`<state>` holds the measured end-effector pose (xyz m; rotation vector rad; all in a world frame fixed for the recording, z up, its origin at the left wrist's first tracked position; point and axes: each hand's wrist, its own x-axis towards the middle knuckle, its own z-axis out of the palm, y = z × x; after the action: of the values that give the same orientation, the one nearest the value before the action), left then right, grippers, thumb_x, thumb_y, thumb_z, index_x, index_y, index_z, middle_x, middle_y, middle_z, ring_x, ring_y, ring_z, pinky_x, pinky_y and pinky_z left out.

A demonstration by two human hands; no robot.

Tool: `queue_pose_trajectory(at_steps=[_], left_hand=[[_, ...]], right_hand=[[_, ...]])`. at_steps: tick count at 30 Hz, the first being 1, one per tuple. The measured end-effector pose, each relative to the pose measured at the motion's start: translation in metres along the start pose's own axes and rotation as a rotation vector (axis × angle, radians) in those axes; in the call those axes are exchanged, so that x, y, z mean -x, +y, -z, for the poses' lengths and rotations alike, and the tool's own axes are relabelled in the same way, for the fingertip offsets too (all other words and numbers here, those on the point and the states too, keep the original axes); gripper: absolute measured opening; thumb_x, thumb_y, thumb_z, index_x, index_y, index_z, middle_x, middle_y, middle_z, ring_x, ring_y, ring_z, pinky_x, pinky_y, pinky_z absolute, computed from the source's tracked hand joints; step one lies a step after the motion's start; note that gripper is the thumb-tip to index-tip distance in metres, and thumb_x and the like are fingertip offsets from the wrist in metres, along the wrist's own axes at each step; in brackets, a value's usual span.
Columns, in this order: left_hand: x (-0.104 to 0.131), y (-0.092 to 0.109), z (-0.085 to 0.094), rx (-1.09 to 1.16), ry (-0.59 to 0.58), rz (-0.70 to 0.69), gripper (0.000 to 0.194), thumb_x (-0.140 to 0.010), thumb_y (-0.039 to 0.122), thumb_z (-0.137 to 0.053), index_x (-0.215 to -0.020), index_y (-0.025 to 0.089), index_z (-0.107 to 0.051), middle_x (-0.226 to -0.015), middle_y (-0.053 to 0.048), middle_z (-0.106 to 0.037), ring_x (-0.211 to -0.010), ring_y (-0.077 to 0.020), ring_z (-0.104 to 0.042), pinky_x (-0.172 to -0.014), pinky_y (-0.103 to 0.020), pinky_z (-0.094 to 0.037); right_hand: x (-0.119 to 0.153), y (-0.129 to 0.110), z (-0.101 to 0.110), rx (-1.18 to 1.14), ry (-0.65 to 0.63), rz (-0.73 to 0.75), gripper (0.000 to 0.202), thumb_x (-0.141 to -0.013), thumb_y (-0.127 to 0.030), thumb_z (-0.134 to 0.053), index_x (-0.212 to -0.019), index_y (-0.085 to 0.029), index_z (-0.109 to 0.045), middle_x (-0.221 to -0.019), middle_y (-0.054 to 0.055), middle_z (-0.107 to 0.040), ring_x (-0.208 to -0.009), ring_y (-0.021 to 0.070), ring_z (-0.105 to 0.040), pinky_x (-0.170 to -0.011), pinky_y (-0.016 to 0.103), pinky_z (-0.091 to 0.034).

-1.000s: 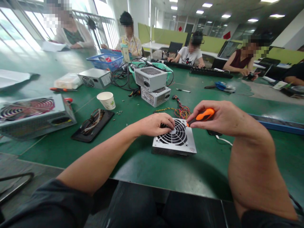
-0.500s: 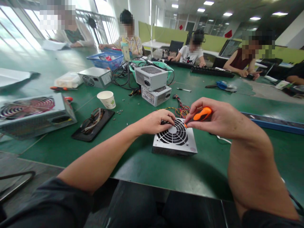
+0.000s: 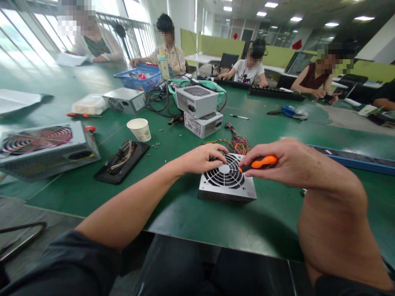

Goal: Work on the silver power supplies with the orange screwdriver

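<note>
Right hand [image 3: 285,160] is gripping orange-and-black-handled screwdriver [image 3: 262,162], half-curled left hand [image 3: 207,158] is resting on silver fan-grilled metal box [image 3: 227,181], should be bracing firmly.

Left sleeve [image 3: 68,259], lower left of frame: dark, near-black cloth, soft creases, wide opening ending around the elbow. Right sleeve [image 3: 345,285], lower right corner: similar dark cloth, only a small portion in view. Left forearm [image 3: 132,205] and right forearm [image 3: 336,230] bare; left hand [image 3: 205,159] and right hand [image 3: 290,160] likewise. Trousers [image 3: 173,263], bottom centre: dark, faint folds, finer detail lost in shadow.
</note>
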<state>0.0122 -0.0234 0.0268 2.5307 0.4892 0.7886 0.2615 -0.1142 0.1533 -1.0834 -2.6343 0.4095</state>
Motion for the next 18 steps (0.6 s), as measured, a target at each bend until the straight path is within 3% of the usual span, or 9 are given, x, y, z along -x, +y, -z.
queue_pose_trajectory(at_steps=[11, 14, 18], left_hand=[[-0.001, 0.002, 0.000, 0.018, -0.011, 0.005, 0.022, -0.097, 0.023, -0.061, -0.106, 0.021, -0.080, -0.135, -0.012, -0.067, -0.125, -0.0231, -0.066, -0.111, -0.041, -0.050], [0.000, 0.001, 0.000, 0.052, -0.008, 0.009, 0.020, -0.096, 0.022, -0.063, -0.107, 0.022, -0.080, -0.136, -0.011, -0.068, -0.125, -0.0224, -0.066, -0.112, -0.042, -0.050], [0.000, -0.004, -0.002, 0.065, 0.091, 0.054, 0.019, -0.093, 0.020, -0.063, -0.103, 0.019, -0.079, -0.130, -0.011, -0.072, -0.120, -0.0214, -0.069, -0.109, -0.041, -0.052]], right_hand=[[0.000, 0.000, 0.000, -0.021, 0.002, -0.023, 0.019, -0.088, -0.044, -0.075, -0.100, -0.029, -0.076, -0.089, -0.001, -0.080, -0.071, 0.0203, -0.073, -0.070, 0.036, -0.055], [-0.002, 0.004, -0.003, -0.148, 0.183, -0.090, 0.037, -0.082, -0.043, -0.082, -0.110, -0.027, -0.064, -0.099, 0.002, -0.080, -0.083, 0.0242, -0.076, -0.077, 0.039, -0.060], [-0.012, 0.014, -0.011, -0.408, 0.490, -0.180, 0.051, -0.076, -0.035, -0.086, -0.110, -0.029, -0.049, -0.087, -0.001, -0.074, -0.073, 0.0240, -0.073, -0.066, 0.040, -0.062]])
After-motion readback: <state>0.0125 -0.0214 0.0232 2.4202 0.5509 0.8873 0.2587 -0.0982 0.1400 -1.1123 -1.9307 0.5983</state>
